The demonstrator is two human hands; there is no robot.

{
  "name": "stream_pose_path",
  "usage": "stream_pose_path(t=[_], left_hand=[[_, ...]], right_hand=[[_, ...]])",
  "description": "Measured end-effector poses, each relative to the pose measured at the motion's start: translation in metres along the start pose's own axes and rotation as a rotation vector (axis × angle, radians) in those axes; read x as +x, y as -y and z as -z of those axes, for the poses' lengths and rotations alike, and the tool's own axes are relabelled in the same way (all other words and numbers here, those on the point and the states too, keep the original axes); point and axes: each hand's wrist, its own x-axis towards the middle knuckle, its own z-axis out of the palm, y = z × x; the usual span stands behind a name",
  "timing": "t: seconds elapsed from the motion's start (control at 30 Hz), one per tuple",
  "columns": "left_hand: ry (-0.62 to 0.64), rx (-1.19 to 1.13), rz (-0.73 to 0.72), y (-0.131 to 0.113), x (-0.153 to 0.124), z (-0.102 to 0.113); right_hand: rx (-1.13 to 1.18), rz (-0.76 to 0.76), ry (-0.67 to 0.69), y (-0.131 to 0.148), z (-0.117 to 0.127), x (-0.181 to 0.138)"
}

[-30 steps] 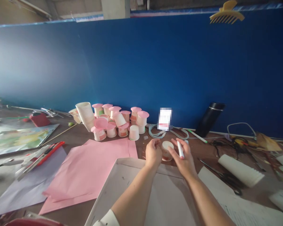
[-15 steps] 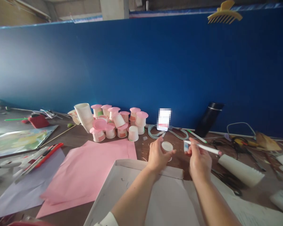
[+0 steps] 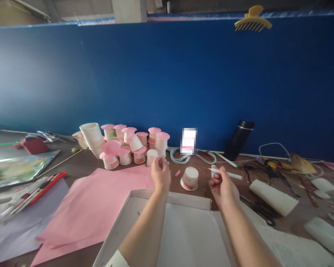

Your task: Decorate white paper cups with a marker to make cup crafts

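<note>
My right hand [image 3: 224,187] is closed on a white marker [image 3: 230,175], its uncapped pinkish tip pointing left. A small pink pen cap [image 3: 177,173] lies on the table. Between my hands an upside-down white paper cup [image 3: 189,177] stands on the table, bearing a reddish window and patch. My left hand [image 3: 160,174] has its fingers curled together just in front of a plain upside-down paper cup [image 3: 151,157]; whether they touch it or hold anything is hidden. Behind it cluster several paper cups with pink paper roofs [image 3: 111,148].
Pink sheets [image 3: 91,207] and a shallow white box [image 3: 195,230] lie in front. At the back stand a stack of cups [image 3: 91,135], a pixelated bright screen [image 3: 188,141] with cables and a black flask [image 3: 239,139]. Scissors [image 3: 263,211] and another cup stack [image 3: 274,196] are right.
My left hand has left the cup in the middle and moved left to the plain cup, uncovering the drawn window. My right hand keeps the marker, whose tip is now farther left.
</note>
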Motion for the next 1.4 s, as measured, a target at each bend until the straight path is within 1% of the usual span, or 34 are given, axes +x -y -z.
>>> stream_pose_path(t=[0.03, 0.07, 0.1, 0.17, 0.2, 0.23, 0.3, 0.37, 0.47, 0.57, 0.63, 0.73, 0.77, 0.8, 0.87, 0.97, 1.13, 1.3, 1.4], left_hand=[[0.001, 0.143, -0.023, 0.003, 0.007, 0.004], [0.054, 0.278, -0.050, 0.007, 0.013, 0.007], [0.133, 0.380, -0.074, 0.010, 0.016, 0.008], [0.304, 0.528, -0.196, 0.015, 0.016, 0.005], [0.361, 0.587, -0.261, 0.017, 0.014, 0.002], [0.398, 0.640, -0.309, 0.017, 0.011, -0.001], [0.441, 0.727, -0.361, 0.017, 0.005, -0.007], [0.485, 0.779, -0.370, 0.017, 0.000, -0.010], [0.533, 0.797, -0.359, 0.019, -0.001, -0.011], [0.498, 0.793, -0.352, 0.020, 0.001, -0.010], [0.406, 0.731, -0.384, 0.018, 0.002, -0.009], [0.238, 0.494, -0.508, 0.007, -0.002, -0.006], [0.222, 0.396, -0.566, 0.002, -0.005, -0.005], [0.225, 0.311, -0.625, -0.002, -0.009, -0.004], [0.288, 0.218, -0.728, -0.009, -0.018, -0.004], [0.377, 0.164, -0.797, -0.016, -0.031, -0.006], [0.411, 0.157, -0.814, -0.019, -0.039, -0.008], [0.395, 0.179, -0.756, -0.018, -0.038, -0.007], [0.400, 0.208, -0.750, -0.017, -0.038, -0.007]], right_hand=[[-0.024, 0.020, 0.005, -0.001, -0.001, -0.001], [-0.049, 0.037, 0.005, -0.003, -0.001, -0.002], [-0.073, 0.051, 0.003, -0.004, -0.001, -0.002], [-0.110, 0.071, 0.002, -0.006, -0.001, -0.003], [-0.124, 0.081, 0.000, -0.006, -0.001, -0.004], [-0.136, 0.091, 0.000, -0.007, -0.001, -0.004], [-0.151, 0.110, 0.004, -0.007, -0.001, -0.005], [-0.161, 0.129, 0.008, -0.006, -0.003, -0.007], [-0.181, 0.156, 0.036, -0.007, -0.005, -0.011], [-0.197, 0.193, 0.103, -0.008, -0.007, -0.016], [-0.199, 0.215, 0.146, -0.008, -0.008, -0.019], [-0.196, 0.233, 0.182, -0.007, -0.010, -0.024], [-0.195, 0.238, 0.188, -0.006, -0.011, -0.025], [-0.195, 0.242, 0.196, -0.006, -0.012, -0.026], [-0.200, 0.246, 0.216, -0.006, -0.013, -0.028], [-0.212, 0.241, 0.235, -0.005, -0.014, -0.031], [-0.244, 0.239, 0.227, -0.006, -0.016, -0.033], [-0.289, 0.241, 0.237, -0.008, -0.015, -0.033], [-0.325, 0.256, 0.234, -0.009, -0.013, -0.032]])
